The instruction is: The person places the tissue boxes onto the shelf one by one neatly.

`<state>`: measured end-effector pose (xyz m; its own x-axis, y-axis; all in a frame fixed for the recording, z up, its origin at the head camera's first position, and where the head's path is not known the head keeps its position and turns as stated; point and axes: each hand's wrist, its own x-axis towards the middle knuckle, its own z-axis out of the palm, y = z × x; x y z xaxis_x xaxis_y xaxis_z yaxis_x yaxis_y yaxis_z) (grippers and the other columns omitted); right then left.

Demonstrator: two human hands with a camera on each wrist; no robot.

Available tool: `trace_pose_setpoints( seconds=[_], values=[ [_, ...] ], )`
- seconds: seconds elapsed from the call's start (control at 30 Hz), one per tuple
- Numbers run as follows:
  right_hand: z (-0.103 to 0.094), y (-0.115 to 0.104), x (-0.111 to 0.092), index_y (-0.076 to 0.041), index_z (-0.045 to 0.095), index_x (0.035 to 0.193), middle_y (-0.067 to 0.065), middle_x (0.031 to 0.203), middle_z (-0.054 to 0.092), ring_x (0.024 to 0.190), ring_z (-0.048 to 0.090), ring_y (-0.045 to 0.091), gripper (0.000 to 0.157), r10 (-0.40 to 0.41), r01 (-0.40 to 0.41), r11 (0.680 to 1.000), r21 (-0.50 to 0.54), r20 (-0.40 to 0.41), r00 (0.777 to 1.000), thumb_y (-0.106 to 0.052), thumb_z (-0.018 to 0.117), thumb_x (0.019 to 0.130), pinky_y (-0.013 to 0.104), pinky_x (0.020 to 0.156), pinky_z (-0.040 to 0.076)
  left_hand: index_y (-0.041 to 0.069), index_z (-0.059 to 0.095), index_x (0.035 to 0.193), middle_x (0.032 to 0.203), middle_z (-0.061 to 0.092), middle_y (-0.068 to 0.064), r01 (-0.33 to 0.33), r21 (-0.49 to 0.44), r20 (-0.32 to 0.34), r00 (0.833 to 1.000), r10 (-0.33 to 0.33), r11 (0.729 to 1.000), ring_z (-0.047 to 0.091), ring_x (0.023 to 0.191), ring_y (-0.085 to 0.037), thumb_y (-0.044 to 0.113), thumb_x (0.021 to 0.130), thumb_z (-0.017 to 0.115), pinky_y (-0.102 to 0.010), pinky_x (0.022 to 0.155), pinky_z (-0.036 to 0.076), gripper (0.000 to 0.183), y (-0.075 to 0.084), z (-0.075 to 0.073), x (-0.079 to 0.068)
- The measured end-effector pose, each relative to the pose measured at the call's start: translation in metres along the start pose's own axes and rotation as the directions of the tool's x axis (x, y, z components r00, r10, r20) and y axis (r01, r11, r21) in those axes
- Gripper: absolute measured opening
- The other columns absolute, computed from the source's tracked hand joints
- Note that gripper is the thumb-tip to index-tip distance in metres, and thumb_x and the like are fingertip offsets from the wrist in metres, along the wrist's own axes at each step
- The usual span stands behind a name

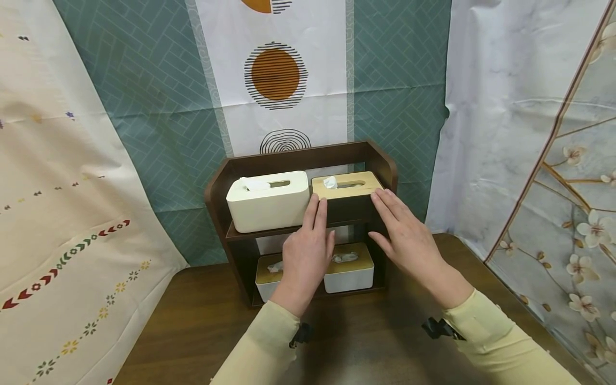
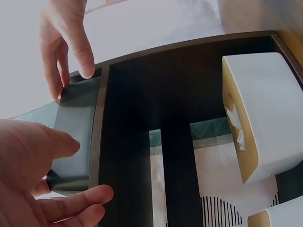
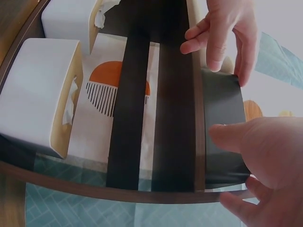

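Observation:
A black tissue box with a light wooden lid (image 1: 344,186) stands on the upper shelf, a white tissue poking from its slot. At its left front corner are the straight fingers of my left hand (image 1: 308,254). My right hand (image 1: 406,238) touches the right front corner with extended fingers, its thumb apart. In the left wrist view the box's dark front (image 2: 75,127) lies between both hands. The right wrist view shows the same dark front (image 3: 225,123) beside my right hand (image 3: 272,156). The box's back is hidden.
A cream tissue box (image 1: 269,206) stands left of it on the brown two-tier shelf (image 1: 293,158). Below are two white boxes with wooden lids, the right one (image 1: 348,278) and the left one (image 1: 267,275), partly covered by my hand. The shelf stands on a wooden table (image 1: 178,331).

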<state>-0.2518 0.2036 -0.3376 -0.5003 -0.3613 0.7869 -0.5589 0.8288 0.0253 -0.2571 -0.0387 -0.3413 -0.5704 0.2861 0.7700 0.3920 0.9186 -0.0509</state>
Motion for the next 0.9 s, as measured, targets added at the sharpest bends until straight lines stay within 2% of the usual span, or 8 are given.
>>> trace_pose_setpoints(
  seconds=[0.63, 0.8, 0.9],
  values=[
    [0.002, 0.003, 0.002, 0.004, 0.044, 0.166, 0.021, 0.171, 0.043, 0.157, 0.043, 0.039, 0.091, 0.012, -0.012, 1.0, 0.017, 0.012, 1.0, -0.011, 0.093, 0.091, 0.06, 0.111, 0.052, 0.006, 0.049, 0.166, 0.171, 0.048, -0.011, -0.006, -0.012, -0.023, 1.0, 0.006, 1.0, 0.05, 0.046, -0.015, 0.028, 0.102, 0.081, -0.028, 0.045, 0.042, 0.074, -0.001, -0.002, 0.002],
    [0.004, 0.0, -0.005, 0.002, 0.041, 0.168, 0.019, 0.175, 0.037, 0.154, 0.046, 0.042, 0.095, 0.034, -0.035, 0.999, 0.025, 0.021, 0.999, -0.012, 0.093, 0.09, 0.06, 0.105, 0.055, 0.009, 0.043, 0.17, 0.176, 0.039, -0.009, 0.003, -0.03, 0.014, 1.0, -0.003, 1.0, 0.045, 0.047, -0.013, 0.029, 0.104, 0.079, -0.026, 0.045, 0.039, 0.077, 0.001, 0.0, -0.005],
    [0.005, -0.003, -0.012, 0.001, 0.04, 0.168, 0.019, 0.177, 0.033, 0.152, 0.048, 0.043, 0.097, 0.043, -0.043, 0.999, 0.021, 0.016, 0.999, -0.012, 0.094, 0.09, 0.058, 0.098, 0.06, 0.01, 0.042, 0.171, 0.178, 0.036, -0.009, 0.0, -0.045, 0.029, 1.0, 0.001, 0.999, 0.045, 0.048, -0.013, 0.029, 0.104, 0.079, -0.026, 0.046, 0.038, 0.078, 0.003, -0.001, -0.013]
  ],
)
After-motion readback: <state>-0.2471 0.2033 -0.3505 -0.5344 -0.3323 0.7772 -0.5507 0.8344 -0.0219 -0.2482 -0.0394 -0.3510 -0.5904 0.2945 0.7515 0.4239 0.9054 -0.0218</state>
